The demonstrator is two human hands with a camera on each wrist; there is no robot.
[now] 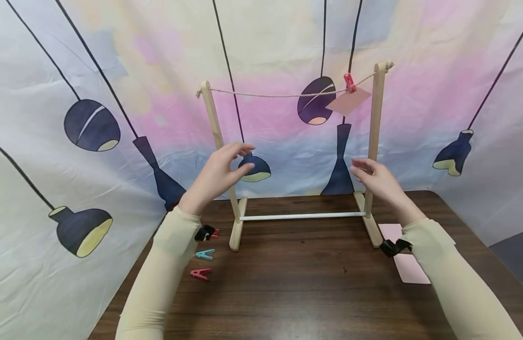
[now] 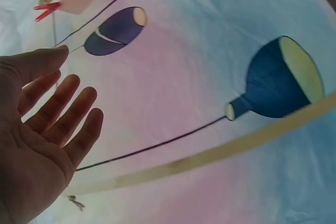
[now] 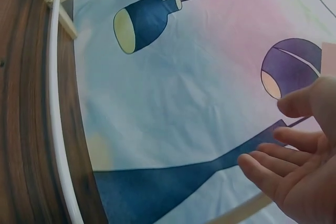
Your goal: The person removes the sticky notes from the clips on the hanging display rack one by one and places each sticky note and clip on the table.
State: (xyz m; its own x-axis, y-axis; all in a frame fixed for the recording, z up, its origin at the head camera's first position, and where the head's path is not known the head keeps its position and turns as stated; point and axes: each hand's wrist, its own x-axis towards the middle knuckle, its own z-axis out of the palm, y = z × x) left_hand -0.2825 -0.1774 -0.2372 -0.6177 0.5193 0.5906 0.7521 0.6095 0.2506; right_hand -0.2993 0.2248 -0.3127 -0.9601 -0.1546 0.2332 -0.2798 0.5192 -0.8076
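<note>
Both hands are raised in the air and hold nothing. My left hand (image 1: 222,171) is in front of the left post of a wooden stand (image 1: 213,115), fingers relaxed and thumb apart. Near the right post, my right hand (image 1: 375,177) has its fingers loosely bent. A thin rope (image 1: 270,96) runs between the post tops. Close to its right end, a red clothespin (image 1: 349,82) clips a pink paper card (image 1: 348,101) to the rope. In the left wrist view, the palm and spread fingers (image 2: 79,108) show bare.
On the brown table (image 1: 295,293), a blue clothespin (image 1: 205,254) and a red clothespin (image 1: 200,274) lie left, another partly behind the left wrist. Pink cards (image 1: 411,269) lie right, partly under the right forearm. A white bar (image 1: 304,216) joins the stand's feet. A printed cloth (image 1: 278,47) hangs behind.
</note>
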